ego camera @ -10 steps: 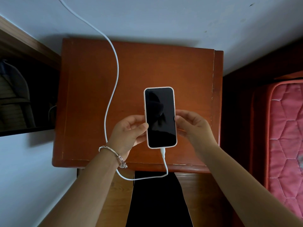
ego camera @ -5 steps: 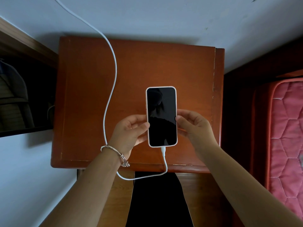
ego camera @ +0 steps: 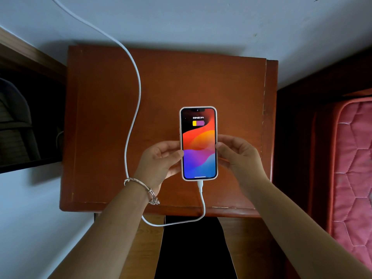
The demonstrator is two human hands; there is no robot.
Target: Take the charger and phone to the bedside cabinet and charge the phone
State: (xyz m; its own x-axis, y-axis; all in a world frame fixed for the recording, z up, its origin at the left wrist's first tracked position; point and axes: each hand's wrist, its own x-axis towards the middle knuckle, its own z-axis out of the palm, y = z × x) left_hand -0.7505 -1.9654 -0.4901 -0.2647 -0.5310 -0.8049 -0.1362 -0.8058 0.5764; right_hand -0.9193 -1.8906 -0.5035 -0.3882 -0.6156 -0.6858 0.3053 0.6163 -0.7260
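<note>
Phone [ego camera: 198, 143] in a pale case is held face up over the near half of the bedside cabinet [ego camera: 201, 81], its long side running away from the person. Whether its back rests on the wood or hangs just above it cannot be told. The screen is lit with a red, orange and blue pattern, and near its top a battery symbol stands under a line of text ending in 29%.

A white plug [ego camera: 199, 186] sits in the phone's near end. From it the charger cable [ego camera: 132, 109] drops past the cabinet's front edge, loops left below that edge, passes behind the left wrist, then climbs over the left part of the cabinet top and up the wall [ego camera: 201, 23] out of the upper left of the view.

The left hand [ego camera: 159, 164] pinches the phone's left edge: the thumb [ego camera: 177, 154] lies against the rim, the other fingers curl toward the underside. The right hand [ego camera: 239, 156] grips the opposite edge in the same way, thumb [ego camera: 220, 147] on the rim and fingers bent behind it. Both forearms reach in from the bottom corners, angled inward, wrists level over the wood. A silver bracelet [ego camera: 141, 184] circles the left wrist.

To the right of the cabinet lies a red quilted mattress [ego camera: 354, 168]; to the left is a dark opening [ego camera: 24, 121] framed in wood.
</note>
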